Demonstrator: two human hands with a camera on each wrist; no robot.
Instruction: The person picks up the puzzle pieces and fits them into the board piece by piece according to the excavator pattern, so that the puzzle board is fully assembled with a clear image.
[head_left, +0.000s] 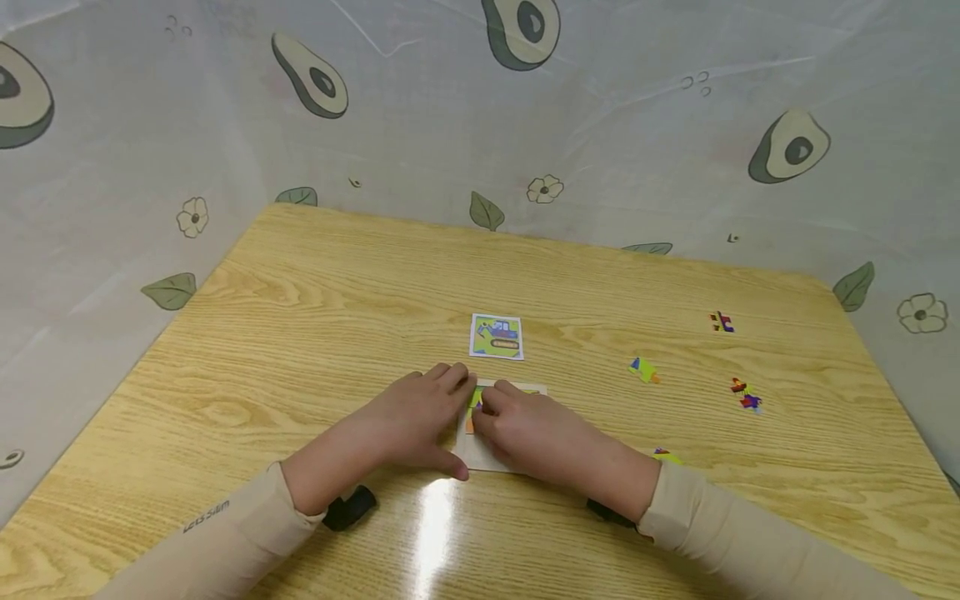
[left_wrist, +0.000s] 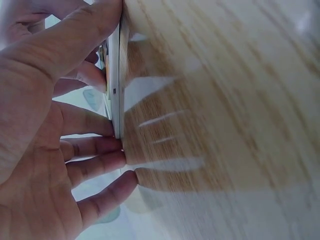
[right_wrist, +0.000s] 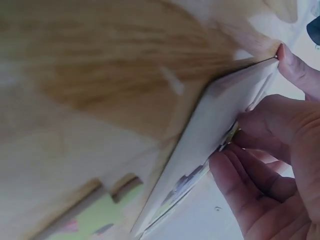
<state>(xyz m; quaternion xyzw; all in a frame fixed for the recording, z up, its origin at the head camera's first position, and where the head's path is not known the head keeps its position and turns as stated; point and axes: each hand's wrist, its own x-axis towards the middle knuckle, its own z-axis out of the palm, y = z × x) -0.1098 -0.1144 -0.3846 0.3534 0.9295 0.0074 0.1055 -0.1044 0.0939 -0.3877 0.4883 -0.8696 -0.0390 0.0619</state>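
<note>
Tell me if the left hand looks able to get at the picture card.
Probably yes: the picture card lies uncovered on the table, just beyond the left hand, with nothing visible between them.

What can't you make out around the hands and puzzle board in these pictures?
- Head view: whether the right hand pinches a piece; the hand itself hides that.
- Head view: part of the puzzle board, covered by that hand.
- Head view: designs on the farthest loose pieces, too small.
- Left wrist view: the board's face, seen edge-on.
- Right wrist view: green piece, cut by the bottom edge.
</note>
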